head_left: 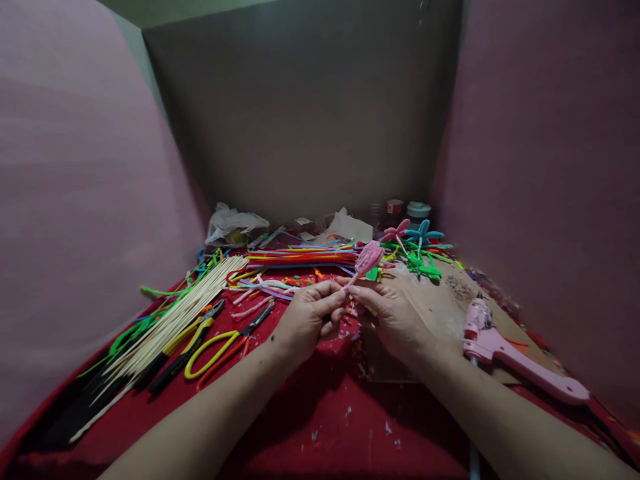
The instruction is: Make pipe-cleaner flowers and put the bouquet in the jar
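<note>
A pink pipe-cleaner flower bud on a short stem tilts up and to the right above the middle of the table. Both hands meet at the lower end of its stem. My left hand is closed, thumb and index finger pinching the stem. My right hand pinches close beside it, its fingertips also on the stem's lower end. The fingers hide the very tip of the stem. Behind the bud lie bundled red, yellow and purple pipe cleaners.
Left lie wooden skewers, pliers and yellow-handled scissors. A pink glue gun rests on cardboard at right. Behind are finished pipe-cleaner flowers, a plastic bag and jars. Pink side walls enclose the red-covered table.
</note>
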